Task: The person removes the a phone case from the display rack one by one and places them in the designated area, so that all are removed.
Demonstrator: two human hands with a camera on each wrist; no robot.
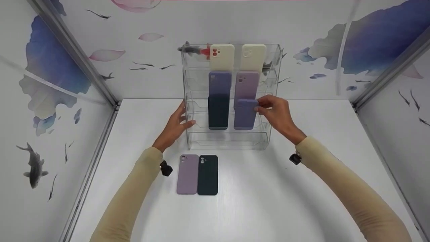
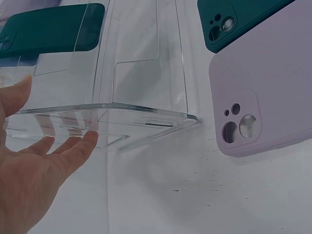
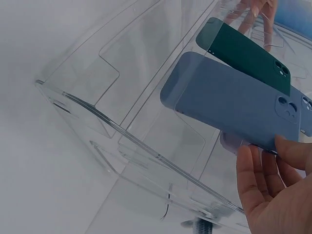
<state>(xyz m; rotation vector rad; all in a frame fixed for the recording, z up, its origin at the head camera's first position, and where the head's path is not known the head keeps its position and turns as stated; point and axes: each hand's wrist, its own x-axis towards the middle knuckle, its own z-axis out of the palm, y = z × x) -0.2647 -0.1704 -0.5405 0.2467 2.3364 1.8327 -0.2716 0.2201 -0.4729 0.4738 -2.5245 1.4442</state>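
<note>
"Rack [image 1: 228, 145] is totally see-through lol. What's the head view giving you?"

"Lower blue case [image 1: 244, 117] is standing in the rack's right half, one tier above the bottom. Right hand [image 1: 277, 112] has its right edge pinched near the top, between thumb and fingers. Purple case [image 1: 187, 174] and loose green case [image 1: 208, 174] lie side by side in front of the rack."

"And left wrist view?"

"Left hand [image 2: 44, 170] is at the rack's left side wall, thumb spread away from the fingers, fingertips at the clear plastic. Can't tell how hard they're pressing."

"Right wrist view?"

"Same pinch on the blue case, thumb near the camera end, fingers curled at the edge. Its other end sits behind the rack's clear front lip. That left hand's visible on the rack's far side too."
</note>
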